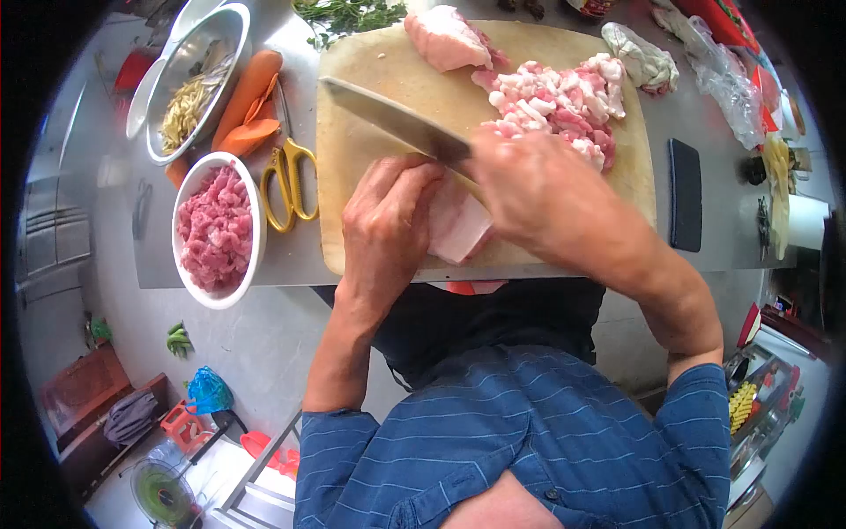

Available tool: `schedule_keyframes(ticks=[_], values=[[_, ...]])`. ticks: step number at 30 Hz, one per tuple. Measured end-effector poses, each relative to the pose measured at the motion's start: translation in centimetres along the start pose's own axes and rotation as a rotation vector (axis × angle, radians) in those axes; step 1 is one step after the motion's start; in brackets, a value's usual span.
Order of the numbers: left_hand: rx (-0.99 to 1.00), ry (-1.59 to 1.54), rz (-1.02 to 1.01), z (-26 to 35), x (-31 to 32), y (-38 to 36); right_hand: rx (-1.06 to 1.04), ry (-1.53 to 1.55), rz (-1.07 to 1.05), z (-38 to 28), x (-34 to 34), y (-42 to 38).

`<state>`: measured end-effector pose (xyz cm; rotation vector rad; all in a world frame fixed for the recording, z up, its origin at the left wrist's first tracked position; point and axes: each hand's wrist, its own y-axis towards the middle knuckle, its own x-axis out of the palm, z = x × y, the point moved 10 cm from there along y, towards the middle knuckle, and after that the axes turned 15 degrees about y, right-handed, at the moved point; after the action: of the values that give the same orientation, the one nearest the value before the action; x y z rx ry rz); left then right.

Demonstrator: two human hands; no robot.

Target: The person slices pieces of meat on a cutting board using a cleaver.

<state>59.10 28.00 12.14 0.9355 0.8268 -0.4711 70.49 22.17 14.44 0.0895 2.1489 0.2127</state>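
My right hand (529,189) is closed around the handle of a knife (397,121), whose broad blade points to the upper left over the cutting board (352,212). Under the blade lies a pale slab of raw meat (460,225). My left hand (388,216) presses on the slab's left side with curled fingers, close to the blade. Diced fatty meat (560,101) is heaped on the board's upper right. Another raw chunk of meat (448,40) rests near the board's far edge.
Left of the board stand a white bowl of cut meat (216,231), yellow-handled scissors (286,185), carrots (249,101) and a metal bowl (240,44) with sliced pieces. Green herbs (348,16) lie behind. A crumpled cloth (641,57) and a dark phone (685,196) are on the right.
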Motion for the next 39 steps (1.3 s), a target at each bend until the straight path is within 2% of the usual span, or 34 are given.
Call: schedule_keyframes(ticks=[3,5,6,8,9,11,14,17,21,24,27,30,32,36,39], values=[[-0.05,-0.087,0.028,-0.7,-0.3,-0.2,-0.019,0.005,0.103,1.1,-2.0,-2.1],[-0.137,-0.096,0.096,-1.4,-1.1,-0.2,0.191,0.094,0.053,3.1,-2.3,-2.4],[-0.126,-0.075,0.105,-1.3,-1.2,-0.2,0.199,0.092,0.057,2.8,-2.9,-2.5],[-0.104,-0.053,0.066,-1.0,-0.8,-0.2,0.302,0.177,-0.074,2.3,-2.2,-2.9],[-0.087,-0.028,0.032,-0.9,-0.5,-0.2,0.302,0.179,-0.072,2.0,-2.0,-3.1],[-0.071,-0.027,0.015,-0.8,-0.3,-0.2,0.162,0.172,-0.028,0.3,-2.2,-3.1],[-0.045,-0.016,-0.002,-0.6,0.0,-0.2,0.129,0.133,-0.049,0.2,-1.6,-3.1],[-0.023,0.003,0.007,-0.3,0.2,-0.2,0.197,0.131,-0.103,0.7,-1.2,-3.2],[0.0,0.047,0.011,0.1,0.1,-0.2,0.168,0.123,-0.085,0.2,-2.1,-3.7],[-0.003,0.052,0.044,0.0,-0.1,-0.3,0.209,0.16,-0.156,0.1,-2.8,-4.9],[0.008,0.063,0.052,0.1,-0.2,-0.2,0.209,0.071,-0.161,0.3,-3.5,-5.9],[0.004,0.051,0.038,0.0,0.0,0.0,0.143,0.031,-0.144,0.1,-3.1,-6.0],[0.008,0.037,0.027,0.1,-0.1,0.1,-0.098,0.029,0.03,-1.5,-3.5,-5.1],[0.027,0.03,-0.001,0.3,0.0,0.0,-0.152,0.024,0.011,-1.1,-0.6,-1.8],[0.014,0.059,0.003,0.3,0.1,-0.3,-0.241,0.036,0.109,-2.8,0.3,1.0]])
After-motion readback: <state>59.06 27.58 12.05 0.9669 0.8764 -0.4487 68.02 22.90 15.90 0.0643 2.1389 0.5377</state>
